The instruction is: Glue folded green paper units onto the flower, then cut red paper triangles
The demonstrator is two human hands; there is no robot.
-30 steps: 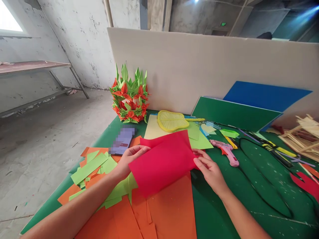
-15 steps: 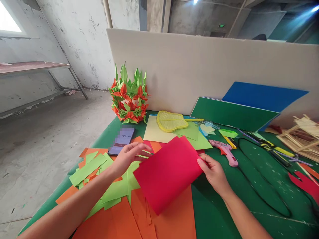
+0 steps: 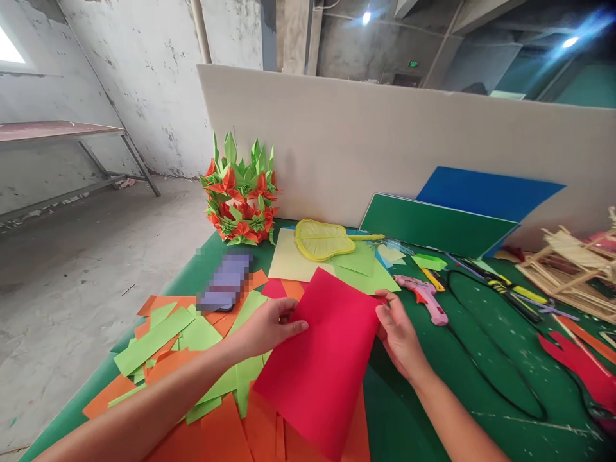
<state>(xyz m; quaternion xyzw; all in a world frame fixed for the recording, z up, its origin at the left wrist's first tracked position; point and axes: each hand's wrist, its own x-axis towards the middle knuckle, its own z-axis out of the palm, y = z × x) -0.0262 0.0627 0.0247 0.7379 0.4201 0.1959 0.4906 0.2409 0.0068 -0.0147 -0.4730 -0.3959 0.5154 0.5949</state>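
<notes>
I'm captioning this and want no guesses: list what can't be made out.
Red sheet: far side, head view, faces away.
Right hand: some fingertips, head view, behind the sheet.
Phone: screen content, head view, pixelated.
Orange sheets: near ends, head view, cut by bottom edge.
Wooden frame: right end, head view, cut by right edge.

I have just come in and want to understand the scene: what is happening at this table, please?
A person holds a red sheet of paper up in front of them, left hand and right hand at its opposite edges. Below lie orange sheets and cut green pieces. A pink glue gun rests to the right, and an orange-and-green folded-paper piece stands at the back left.
</notes>
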